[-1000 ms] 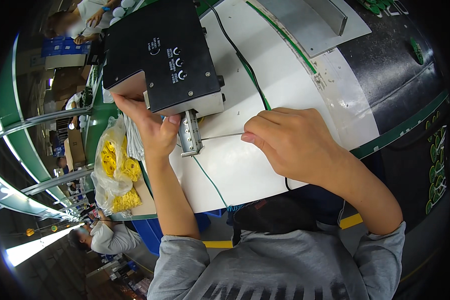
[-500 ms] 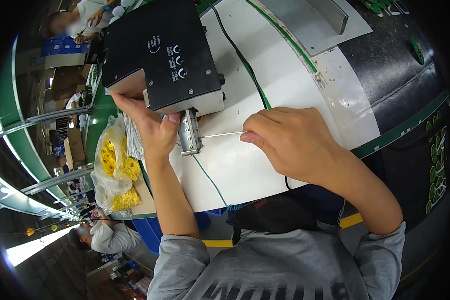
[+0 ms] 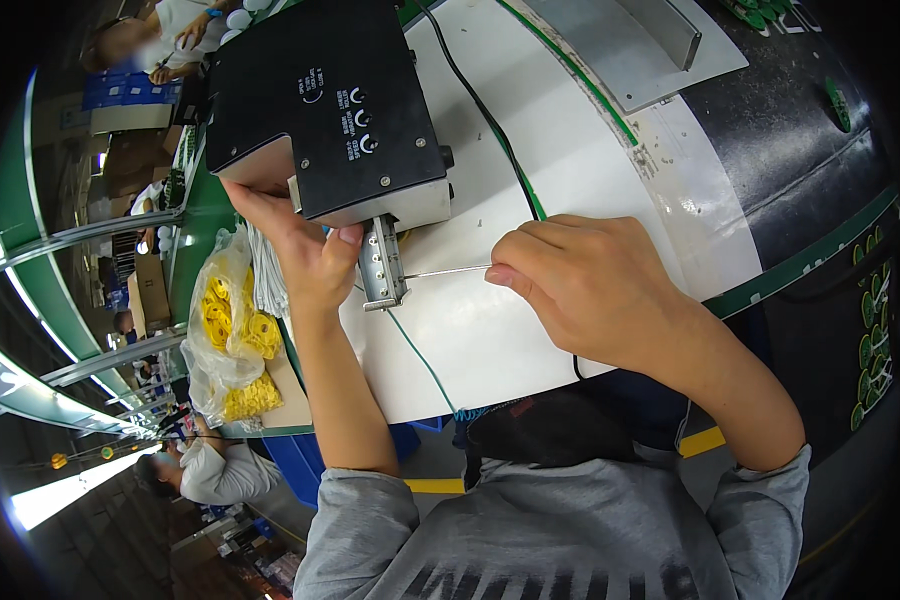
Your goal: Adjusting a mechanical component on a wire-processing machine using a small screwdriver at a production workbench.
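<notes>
A black-topped machine box [image 3: 320,110] with knobs and a pale metal side stands at the upper left of the white worktop [image 3: 480,350]. From its near side juts a short metal rail [image 3: 382,265] with small round fittings along it. My left hand [image 3: 310,255] grips the near left corner of the box; its thumb lies beside the rail, and its other fingers are partly hidden. Closed in a pinch, my right hand [image 3: 595,290] holds a thin metal rod [image 3: 450,271] whose far end meets the rail's right side. Any handle is hidden inside the hand.
Plastic bags of yellow parts [image 3: 232,330] and a bundle of white strips [image 3: 267,275] lie left of my left forearm. A black cable [image 3: 490,125] crosses the worktop. At upper right is a metal plate with a raised bracket [image 3: 660,50]. Co-workers sit at the far left.
The machine box has shifted very slightly to the right, and my right hand with the rod has moved a touch the same way. Both grips look unchanged.
</notes>
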A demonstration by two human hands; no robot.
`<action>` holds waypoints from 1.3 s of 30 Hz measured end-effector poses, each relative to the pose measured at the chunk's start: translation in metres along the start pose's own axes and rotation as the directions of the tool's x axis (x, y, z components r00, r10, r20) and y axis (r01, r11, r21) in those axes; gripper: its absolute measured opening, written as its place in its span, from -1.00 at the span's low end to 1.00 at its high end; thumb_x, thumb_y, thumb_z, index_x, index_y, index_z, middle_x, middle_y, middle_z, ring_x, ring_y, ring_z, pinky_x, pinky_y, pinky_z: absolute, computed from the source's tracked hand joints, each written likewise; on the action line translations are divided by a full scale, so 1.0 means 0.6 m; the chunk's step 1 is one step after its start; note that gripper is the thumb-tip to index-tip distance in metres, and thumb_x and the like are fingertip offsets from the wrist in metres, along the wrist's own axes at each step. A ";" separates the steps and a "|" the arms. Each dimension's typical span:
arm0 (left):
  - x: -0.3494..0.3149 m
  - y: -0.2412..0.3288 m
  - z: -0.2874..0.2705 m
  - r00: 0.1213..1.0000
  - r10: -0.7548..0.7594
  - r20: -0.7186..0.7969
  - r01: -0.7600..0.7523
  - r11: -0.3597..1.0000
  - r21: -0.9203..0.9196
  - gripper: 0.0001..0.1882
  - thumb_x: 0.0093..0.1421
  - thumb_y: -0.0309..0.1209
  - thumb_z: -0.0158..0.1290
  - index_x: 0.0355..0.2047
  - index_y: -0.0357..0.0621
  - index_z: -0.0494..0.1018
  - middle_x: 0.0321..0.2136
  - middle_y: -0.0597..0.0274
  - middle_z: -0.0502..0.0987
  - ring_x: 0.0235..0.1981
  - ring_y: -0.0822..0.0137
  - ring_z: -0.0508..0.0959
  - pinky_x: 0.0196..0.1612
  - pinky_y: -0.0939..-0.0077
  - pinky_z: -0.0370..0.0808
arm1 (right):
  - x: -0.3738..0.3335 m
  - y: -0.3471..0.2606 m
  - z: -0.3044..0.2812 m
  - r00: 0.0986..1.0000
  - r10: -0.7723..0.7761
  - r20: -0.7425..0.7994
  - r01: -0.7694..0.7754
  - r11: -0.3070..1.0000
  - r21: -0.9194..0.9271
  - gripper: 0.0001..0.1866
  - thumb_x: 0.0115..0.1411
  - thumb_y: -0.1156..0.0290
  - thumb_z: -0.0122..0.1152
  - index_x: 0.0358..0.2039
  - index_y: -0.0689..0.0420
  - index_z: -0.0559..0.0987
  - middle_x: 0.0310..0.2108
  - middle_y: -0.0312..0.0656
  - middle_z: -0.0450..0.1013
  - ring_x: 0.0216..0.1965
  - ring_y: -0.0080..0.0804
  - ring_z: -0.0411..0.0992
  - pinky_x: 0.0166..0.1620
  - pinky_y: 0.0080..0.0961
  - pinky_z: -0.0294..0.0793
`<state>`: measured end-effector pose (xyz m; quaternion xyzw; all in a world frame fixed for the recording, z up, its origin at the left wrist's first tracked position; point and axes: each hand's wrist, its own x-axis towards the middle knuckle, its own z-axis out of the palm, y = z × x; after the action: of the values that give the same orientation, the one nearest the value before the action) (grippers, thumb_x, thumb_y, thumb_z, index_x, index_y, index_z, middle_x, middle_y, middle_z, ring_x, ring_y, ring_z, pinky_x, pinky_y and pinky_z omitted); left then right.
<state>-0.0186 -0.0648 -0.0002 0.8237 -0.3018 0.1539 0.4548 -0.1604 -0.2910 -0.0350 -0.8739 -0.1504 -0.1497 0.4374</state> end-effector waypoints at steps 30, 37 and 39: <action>-0.003 -0.016 -0.009 1.000 -0.008 0.004 0.008 1.000 0.013 0.33 -0.17 0.13 0.26 0.36 -0.30 -0.30 0.27 -0.01 0.01 0.36 0.14 0.00 0.39 0.30 -0.17 | 0.003 -0.008 -0.007 0.995 0.103 0.007 -0.103 0.993 0.054 -0.85 0.11 0.46 0.25 -0.38 0.19 0.44 -0.41 -0.20 0.41 -0.37 -0.29 0.49 -0.38 -0.39 0.49; 0.000 -0.008 -0.013 0.998 -0.018 0.060 0.014 0.998 0.059 0.39 -0.12 0.17 0.21 0.37 -0.33 -0.46 0.32 -0.13 -0.10 0.35 0.07 -0.03 0.36 0.26 -0.14 | -0.008 0.000 0.001 0.989 -0.045 -0.137 0.043 0.999 -0.021 -0.90 0.07 0.47 0.25 -0.43 0.18 0.50 -0.40 -0.25 0.42 -0.39 -0.34 0.49 -0.42 -0.42 0.48; -0.001 -0.008 -0.013 0.998 -0.029 0.060 0.026 0.999 0.047 0.38 -0.12 0.15 0.21 0.37 -0.33 -0.46 0.31 -0.13 -0.10 0.35 0.07 -0.02 0.36 0.26 -0.13 | -0.008 -0.002 0.001 0.991 -0.061 -0.115 0.050 0.994 -0.097 -0.91 0.07 0.47 0.26 -0.46 0.17 0.53 -0.44 -0.29 0.42 -0.40 -0.38 0.49 -0.44 -0.43 0.46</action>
<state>-0.0161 -0.0561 0.0007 0.8423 -0.3005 0.1296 0.4283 -0.1653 -0.2904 -0.0365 -0.8786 -0.1413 -0.2201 0.3996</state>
